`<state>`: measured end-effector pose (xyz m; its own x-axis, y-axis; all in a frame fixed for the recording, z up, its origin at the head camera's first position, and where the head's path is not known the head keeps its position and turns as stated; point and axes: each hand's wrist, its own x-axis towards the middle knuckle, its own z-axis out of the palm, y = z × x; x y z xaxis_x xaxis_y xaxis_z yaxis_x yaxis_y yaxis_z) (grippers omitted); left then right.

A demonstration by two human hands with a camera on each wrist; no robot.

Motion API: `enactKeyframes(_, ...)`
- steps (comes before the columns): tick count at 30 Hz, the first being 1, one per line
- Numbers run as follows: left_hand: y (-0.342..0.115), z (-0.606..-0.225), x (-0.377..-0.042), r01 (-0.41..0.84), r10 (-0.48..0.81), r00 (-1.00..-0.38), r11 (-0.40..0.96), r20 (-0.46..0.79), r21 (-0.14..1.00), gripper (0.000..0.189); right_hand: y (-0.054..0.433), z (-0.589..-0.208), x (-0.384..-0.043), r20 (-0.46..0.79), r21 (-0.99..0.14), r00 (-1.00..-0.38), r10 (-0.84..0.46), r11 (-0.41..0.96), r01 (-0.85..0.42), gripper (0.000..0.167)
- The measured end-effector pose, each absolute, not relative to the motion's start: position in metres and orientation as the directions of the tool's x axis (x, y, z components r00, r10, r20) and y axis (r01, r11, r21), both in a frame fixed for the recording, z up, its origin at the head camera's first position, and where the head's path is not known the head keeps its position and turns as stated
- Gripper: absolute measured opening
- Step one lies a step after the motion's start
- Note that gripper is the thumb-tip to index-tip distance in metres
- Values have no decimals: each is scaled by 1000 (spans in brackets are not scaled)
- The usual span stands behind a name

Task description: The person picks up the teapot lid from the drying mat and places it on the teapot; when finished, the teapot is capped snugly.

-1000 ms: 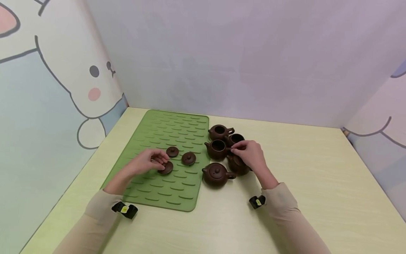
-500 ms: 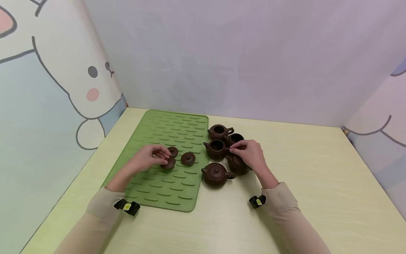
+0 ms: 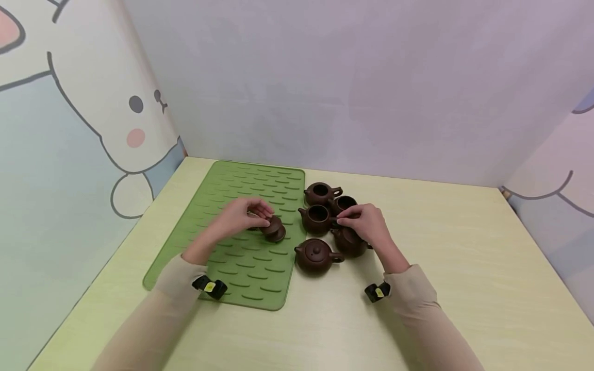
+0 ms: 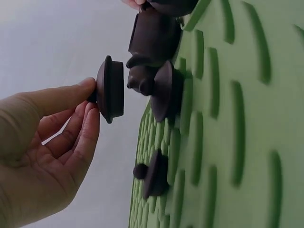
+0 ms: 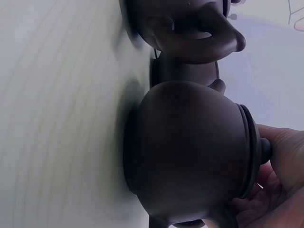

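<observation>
Dark brown, a lid [image 3: 273, 224] hangs pinched by its knob [image 4: 93, 97] in the left hand [image 3: 238, 215] above the green mat [image 3: 241, 180], near 2 other lids [image 4: 166, 92]. The right hand [image 3: 368, 225] pinches the handle [image 3: 333, 219] of an open teapot [image 3: 315, 225]. Beside it on the worktop [image 3: 441, 232], 2 uncovered teapots [image 3: 319, 200] stand far, 2 lidded teapots [image 3: 314, 261] near.

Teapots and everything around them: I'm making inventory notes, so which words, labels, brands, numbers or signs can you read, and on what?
No text can be read in any view.
Yellow patch on the left wrist's black device: too small to tell whether it bears writing.
Yellow patch on the right wrist's black device: likewise.
Teapots, lids, green mat: no lettering visible.
</observation>
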<state>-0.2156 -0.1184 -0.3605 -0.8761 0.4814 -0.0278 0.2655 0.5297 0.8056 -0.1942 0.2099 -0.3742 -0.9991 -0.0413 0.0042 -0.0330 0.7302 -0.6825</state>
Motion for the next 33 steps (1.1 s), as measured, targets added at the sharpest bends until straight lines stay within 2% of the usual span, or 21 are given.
enactKeyframes(17,-57,-352,-231,317,488,-872,484,50,816,22,210,-375,-194,-11,-688,-999,-41,725,-22,13)
enactKeyframes(33,-29,-352,-237,323,505,-861,449,61,833,21,208,-379,-193,22,-699,-999,-27,714,-35,12)
